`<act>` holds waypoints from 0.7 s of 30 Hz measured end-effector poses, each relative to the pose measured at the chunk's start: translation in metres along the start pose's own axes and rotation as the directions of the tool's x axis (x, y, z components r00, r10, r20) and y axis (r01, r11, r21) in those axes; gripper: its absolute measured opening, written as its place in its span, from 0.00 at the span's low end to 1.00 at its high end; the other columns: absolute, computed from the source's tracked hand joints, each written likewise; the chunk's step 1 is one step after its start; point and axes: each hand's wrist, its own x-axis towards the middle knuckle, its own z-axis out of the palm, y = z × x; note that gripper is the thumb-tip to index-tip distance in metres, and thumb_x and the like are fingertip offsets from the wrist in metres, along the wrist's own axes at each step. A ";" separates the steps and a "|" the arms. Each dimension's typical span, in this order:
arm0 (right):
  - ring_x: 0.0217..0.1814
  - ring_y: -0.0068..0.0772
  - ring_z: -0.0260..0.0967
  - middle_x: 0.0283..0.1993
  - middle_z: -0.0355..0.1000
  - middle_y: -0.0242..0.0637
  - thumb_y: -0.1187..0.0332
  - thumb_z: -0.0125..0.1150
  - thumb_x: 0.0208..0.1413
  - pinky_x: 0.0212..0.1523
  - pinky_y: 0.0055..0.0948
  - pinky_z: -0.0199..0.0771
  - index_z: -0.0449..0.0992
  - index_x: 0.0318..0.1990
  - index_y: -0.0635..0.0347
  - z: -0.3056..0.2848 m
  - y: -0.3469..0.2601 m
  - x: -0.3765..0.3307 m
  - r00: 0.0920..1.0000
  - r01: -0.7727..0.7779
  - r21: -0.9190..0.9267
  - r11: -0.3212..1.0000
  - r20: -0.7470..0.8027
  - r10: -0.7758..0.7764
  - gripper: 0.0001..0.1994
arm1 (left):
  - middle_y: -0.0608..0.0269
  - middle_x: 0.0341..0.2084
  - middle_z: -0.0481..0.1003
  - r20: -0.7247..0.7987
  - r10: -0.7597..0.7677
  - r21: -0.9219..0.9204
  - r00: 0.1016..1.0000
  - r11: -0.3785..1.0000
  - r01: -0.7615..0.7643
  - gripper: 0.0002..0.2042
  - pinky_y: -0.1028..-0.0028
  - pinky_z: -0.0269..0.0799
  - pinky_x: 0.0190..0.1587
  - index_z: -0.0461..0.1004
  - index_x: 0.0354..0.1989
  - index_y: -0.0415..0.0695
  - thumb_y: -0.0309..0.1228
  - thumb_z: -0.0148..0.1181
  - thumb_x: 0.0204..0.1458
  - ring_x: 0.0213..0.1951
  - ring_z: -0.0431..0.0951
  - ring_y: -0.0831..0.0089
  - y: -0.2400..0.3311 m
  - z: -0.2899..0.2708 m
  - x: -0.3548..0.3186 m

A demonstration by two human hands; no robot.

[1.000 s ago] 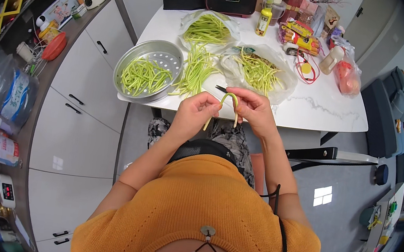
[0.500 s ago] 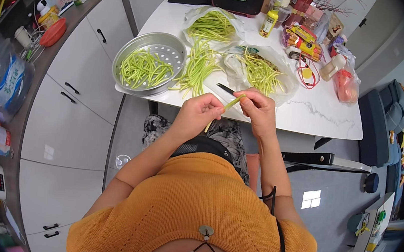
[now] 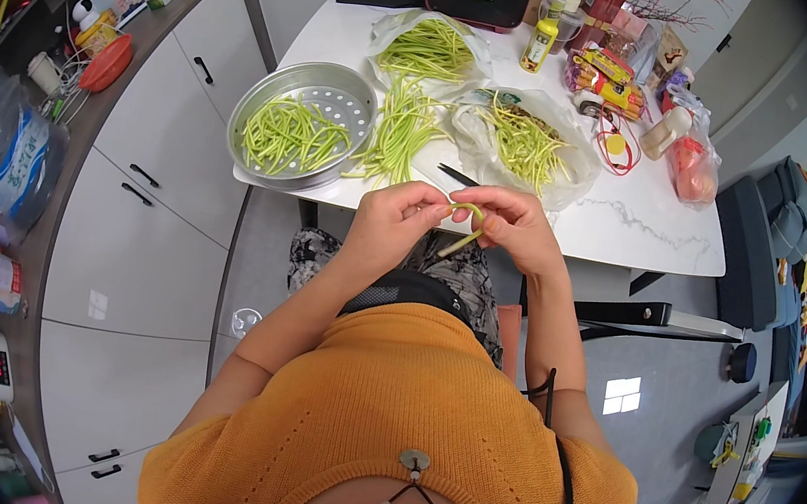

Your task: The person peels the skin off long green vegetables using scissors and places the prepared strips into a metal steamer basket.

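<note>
Over my lap, just off the table's near edge, a long pale-green vegetable stem (image 3: 461, 244) bends between my two hands. My left hand (image 3: 392, 218) pinches one end between thumb and fingertips. With thumb and fingers my right hand (image 3: 517, 234) grips its bent part, and the cut end hangs below. Beyond them lies a dark knife (image 3: 456, 175), partly on a plastic bag. A round metal steamer pan (image 3: 360, 116) with a perforated base holds short cut stems (image 3: 295, 135). Loose long stems (image 3: 400, 131) are heaped next to it.
Two plastic bags hold more stems: one at the back (image 3: 428, 51), one at the right (image 3: 527, 146). On the white table (image 3: 643, 231) also stand a yellow bottle (image 3: 540, 45), packaged sausages (image 3: 605, 83) and a red-corded item (image 3: 618, 149). Grey cabinets (image 3: 143, 240) line the left side.
The stem has gone from nearly straight to sharply bent, its lower end now pointing down beneath my right hand. My hands have drawn closer together, and my right hand has turned.
</note>
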 end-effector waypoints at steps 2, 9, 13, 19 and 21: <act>0.20 0.12 0.57 0.26 0.69 0.26 0.69 0.56 0.53 0.23 0.13 0.58 0.75 0.44 0.62 0.001 -0.001 0.000 0.999 0.026 -0.065 0.998 -0.029 -0.028 0.12 | 0.71 0.20 0.71 0.002 -0.007 -0.021 1.000 1.000 0.007 0.05 0.85 0.59 0.24 0.74 0.31 0.36 0.26 0.56 0.51 0.23 0.64 0.88 0.000 0.000 0.000; 0.23 0.12 0.60 0.28 0.70 0.28 0.76 0.56 0.49 0.24 0.13 0.59 0.77 0.38 0.62 0.014 -0.010 0.002 0.982 0.041 -0.196 0.980 -0.172 -0.075 0.08 | 0.73 0.22 0.70 0.067 -0.074 -0.103 0.995 0.991 0.080 0.05 0.87 0.58 0.26 0.73 0.32 0.35 0.26 0.56 0.52 0.24 0.64 0.89 0.001 -0.001 -0.002; 0.24 0.12 0.61 0.29 0.71 0.30 0.76 0.57 0.49 0.23 0.13 0.59 0.78 0.36 0.63 0.010 0.000 0.004 0.961 0.172 -0.307 0.936 -0.158 -0.228 0.07 | 0.72 0.23 0.70 0.102 -0.073 -0.084 0.992 0.993 0.081 0.06 0.87 0.60 0.27 0.73 0.34 0.35 0.26 0.56 0.52 0.25 0.65 0.88 0.001 -0.001 -0.003; 0.23 0.13 0.60 0.28 0.70 0.29 0.74 0.58 0.50 0.22 0.14 0.58 0.78 0.36 0.63 0.005 -0.001 0.006 0.933 0.145 -0.242 0.959 -0.291 -0.214 0.07 | 0.68 0.26 0.72 0.126 -0.114 -0.138 0.986 0.982 0.131 0.08 0.85 0.64 0.31 0.72 0.38 0.35 0.25 0.55 0.52 0.27 0.69 0.85 -0.007 -0.002 -0.002; 0.23 0.14 0.60 0.28 0.70 0.29 0.73 0.58 0.51 0.22 0.14 0.58 0.77 0.37 0.62 0.003 -0.002 0.005 0.928 0.149 -0.164 0.975 -0.317 -0.195 0.07 | 0.68 0.26 0.73 0.102 -0.110 -0.130 0.989 0.984 0.123 0.07 0.85 0.64 0.32 0.72 0.37 0.35 0.25 0.54 0.52 0.28 0.69 0.84 -0.008 -0.002 -0.001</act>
